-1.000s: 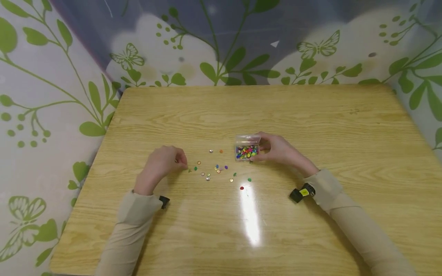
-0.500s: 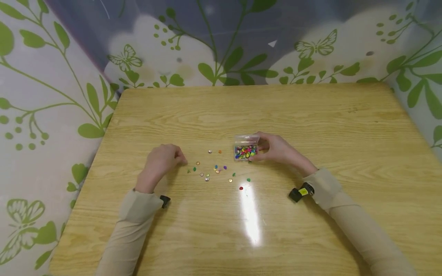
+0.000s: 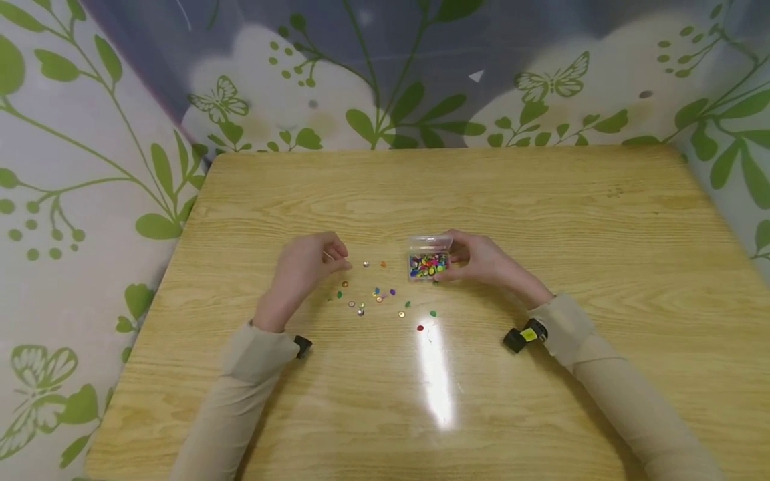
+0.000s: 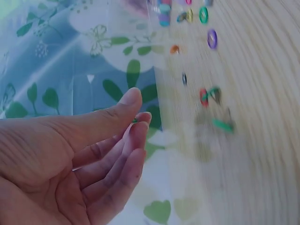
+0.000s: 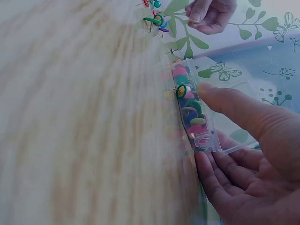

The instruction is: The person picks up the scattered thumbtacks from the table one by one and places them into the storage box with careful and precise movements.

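Note:
My left hand [image 3: 303,267] is raised over the table, left of the scattered thumbtacks. In the left wrist view its thumb and index finger pinch a small green thumbtack [image 4: 135,120], mostly hidden by the fingertips. My right hand [image 3: 484,257] holds the right side of a small clear plastic box [image 5: 213,124], thumb on one side and fingers on the other. The box stands on the table with its hinged lid [image 3: 430,242] up, full of thumbtacks in many colours. Several loose thumbtacks lie between the hands, among them a red one [image 3: 420,328] and a purple one [image 3: 393,292].
The wooden table [image 3: 541,194] meets walls covered in a leaf and butterfly print [image 3: 412,107] at the back and left. A bright light reflection [image 3: 436,381] crosses the table in front of the loose thumbtacks. Each wrist carries a black camera [image 3: 516,339].
My left hand has lifted and moved right and away from me, closer to the box, with the pinched thumbtack. My right hand and the box have stayed in place.

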Demonstrator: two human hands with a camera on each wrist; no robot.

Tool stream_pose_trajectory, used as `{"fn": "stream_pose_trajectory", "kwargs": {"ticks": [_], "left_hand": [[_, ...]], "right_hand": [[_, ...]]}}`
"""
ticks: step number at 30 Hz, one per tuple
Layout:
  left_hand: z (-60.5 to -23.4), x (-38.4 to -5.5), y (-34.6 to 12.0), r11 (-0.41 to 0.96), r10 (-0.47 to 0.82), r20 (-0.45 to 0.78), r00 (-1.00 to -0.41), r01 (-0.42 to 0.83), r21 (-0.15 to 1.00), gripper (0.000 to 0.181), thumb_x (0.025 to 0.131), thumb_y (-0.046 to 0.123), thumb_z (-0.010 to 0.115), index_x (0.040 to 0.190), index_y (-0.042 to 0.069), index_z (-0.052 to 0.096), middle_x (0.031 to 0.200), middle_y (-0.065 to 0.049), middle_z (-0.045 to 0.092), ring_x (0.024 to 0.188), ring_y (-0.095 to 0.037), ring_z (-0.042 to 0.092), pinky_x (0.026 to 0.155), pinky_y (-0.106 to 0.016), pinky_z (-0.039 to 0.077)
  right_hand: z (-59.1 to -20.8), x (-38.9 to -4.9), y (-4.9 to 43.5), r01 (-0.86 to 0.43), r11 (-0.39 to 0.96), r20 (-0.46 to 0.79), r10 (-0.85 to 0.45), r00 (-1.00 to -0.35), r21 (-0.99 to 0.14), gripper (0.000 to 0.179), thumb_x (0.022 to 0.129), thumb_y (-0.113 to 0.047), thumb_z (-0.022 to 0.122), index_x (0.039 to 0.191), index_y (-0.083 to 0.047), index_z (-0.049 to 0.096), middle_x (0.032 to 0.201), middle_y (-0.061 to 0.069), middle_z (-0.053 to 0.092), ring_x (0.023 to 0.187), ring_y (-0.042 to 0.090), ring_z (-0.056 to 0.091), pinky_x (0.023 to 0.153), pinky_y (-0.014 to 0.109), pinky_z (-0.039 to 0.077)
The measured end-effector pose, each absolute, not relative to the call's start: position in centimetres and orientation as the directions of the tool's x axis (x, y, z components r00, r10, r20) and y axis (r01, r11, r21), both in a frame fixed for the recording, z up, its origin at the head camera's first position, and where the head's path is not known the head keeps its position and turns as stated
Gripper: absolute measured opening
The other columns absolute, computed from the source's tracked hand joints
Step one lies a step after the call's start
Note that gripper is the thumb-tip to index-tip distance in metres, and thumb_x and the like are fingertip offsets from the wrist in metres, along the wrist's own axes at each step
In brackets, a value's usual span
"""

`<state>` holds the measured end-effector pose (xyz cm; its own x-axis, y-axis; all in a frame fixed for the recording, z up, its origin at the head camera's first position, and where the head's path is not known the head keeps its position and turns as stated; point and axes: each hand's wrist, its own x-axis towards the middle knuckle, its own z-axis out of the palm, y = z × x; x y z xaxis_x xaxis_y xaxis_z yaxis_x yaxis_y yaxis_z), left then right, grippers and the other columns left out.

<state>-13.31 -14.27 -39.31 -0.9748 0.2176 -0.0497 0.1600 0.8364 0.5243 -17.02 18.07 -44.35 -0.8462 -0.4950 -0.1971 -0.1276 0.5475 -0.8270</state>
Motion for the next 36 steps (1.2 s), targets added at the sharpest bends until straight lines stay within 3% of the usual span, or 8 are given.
{"fn": "stream_pose_trajectory", "kwargs": {"ticks": [4, 9, 16, 23, 26, 29, 32, 36], "left_hand": [[-39.1, -13.7, -12.4, 0.793, 0.275, -0.036, -0.961, 0.205, 0.574, 0.01, 0.088, 0.014, 0.08, 0.09, 0.009, 0.072, 0.089, -0.005, 0.076, 0.082, -0.02, 0.072, 0.078, -0.037, 0.057], [-38.8, -13.9, -9.6, 0.786, 0.362, -0.021, -0.932, 0.293, 0.544, 0.007, 0.087, 0.018, 0.081, 0.087, 0.015, 0.074, 0.091, 0.0, 0.077, 0.082, -0.016, 0.073, 0.079, -0.036, 0.055], [-38.6, -14.1, -6.3, 0.781, 0.454, 0.001, -0.891, 0.398, 0.481, 0.013, 0.092, 0.031, 0.074, 0.089, 0.018, 0.074, 0.088, 0.002, 0.078, 0.067, -0.008, 0.072, 0.061, -0.027, 0.051], [-39.0, -14.4, -4.5, 0.795, 0.447, 0.045, -0.893, 0.42, 0.437, 0.013, 0.095, 0.028, 0.073, 0.091, 0.016, 0.076, 0.091, 0.0, 0.078, 0.072, -0.01, 0.071, 0.054, -0.02, 0.048], [-39.2, -14.5, -4.0, 0.803, 0.426, 0.073, -0.902, 0.414, 0.429, 0.015, 0.096, 0.027, 0.072, 0.094, 0.013, 0.077, 0.09, -0.001, 0.078, 0.058, -0.008, 0.063, 0.046, -0.017, 0.039], [-39.5, -14.5, -3.8, 0.801, 0.411, 0.102, -0.906, 0.412, 0.433, 0.015, 0.097, 0.025, 0.07, 0.096, 0.012, 0.077, 0.092, -0.002, 0.078, 0.045, -0.005, 0.045, 0.041, -0.017, 0.027], [-39.6, -14.5, -3.7, 0.795, 0.409, 0.118, -0.905, 0.417, 0.441, 0.014, 0.098, 0.023, 0.07, 0.099, 0.012, 0.078, 0.093, -0.002, 0.078, 0.042, -0.004, 0.034, 0.04, -0.016, 0.023], [-39.5, -14.6, -4.0, 0.804, 0.397, 0.097, -0.913, 0.397, 0.443, 0.016, 0.099, 0.024, 0.067, 0.104, 0.015, 0.079, 0.094, 0.0, 0.078, 0.05, -0.005, 0.05, 0.044, -0.017, 0.034]], "right_hand": [[-44.3, -17.0, 18.2, -0.124, 0.547, -0.198, -0.491, -0.849, -0.828, 0.066, 0.08, -0.018, 0.088, 0.137, -0.009, 0.056, 0.122, 0.017, 0.066, 0.111, 0.033, 0.067, 0.096, 0.046, 0.054], [-44.3, -16.9, 18.1, -0.129, 0.551, -0.197, -0.492, -0.848, -0.825, 0.067, 0.08, -0.019, 0.088, 0.138, -0.009, 0.056, 0.124, 0.017, 0.066, 0.112, 0.033, 0.067, 0.097, 0.046, 0.054], [-44.2, -16.9, 18.1, -0.152, 0.537, -0.173, -0.506, -0.845, -0.83, 0.064, 0.08, -0.017, 0.087, 0.136, -0.009, 0.057, 0.123, 0.017, 0.067, 0.109, 0.031, 0.068, 0.095, 0.046, 0.055], [-44.3, -17.0, 18.2, -0.17, 0.531, -0.154, -0.512, -0.845, -0.83, 0.063, 0.08, -0.017, 0.087, 0.136, -0.009, 0.058, 0.122, 0.015, 0.067, 0.109, 0.031, 0.068, 0.096, 0.046, 0.054], [-44.4, -17.0, 18.2, -0.18, 0.54, -0.149, -0.51, -0.847, -0.822, 0.065, 0.08, -0.018, 0.087, 0.138, -0.01, 0.058, 0.121, 0.014, 0.067, 0.109, 0.03, 0.068, 0.097, 0.045, 0.054], [-44.5, -17.0, 18.2, -0.183, 0.541, -0.149, -0.512, -0.846, -0.821, 0.069, 0.081, -0.019, 0.087, 0.141, -0.01, 0.056, 0.122, 0.014, 0.067, 0.109, 0.029, 0.068, 0.097, 0.044, 0.054], [-44.5, -17.0, 18.2, -0.171, 0.529, -0.154, -0.514, -0.844, -0.831, 0.071, 0.081, -0.018, 0.087, 0.143, -0.009, 0.054, 0.123, 0.015, 0.067, 0.11, 0.03, 0.068, 0.097, 0.045, 0.054], [-44.4, -17.0, 18.2, -0.168, 0.531, -0.156, -0.511, -0.845, -0.83, 0.069, 0.082, -0.018, 0.087, 0.143, -0.009, 0.055, 0.124, 0.015, 0.066, 0.109, 0.029, 0.067, 0.097, 0.045, 0.054]]}}
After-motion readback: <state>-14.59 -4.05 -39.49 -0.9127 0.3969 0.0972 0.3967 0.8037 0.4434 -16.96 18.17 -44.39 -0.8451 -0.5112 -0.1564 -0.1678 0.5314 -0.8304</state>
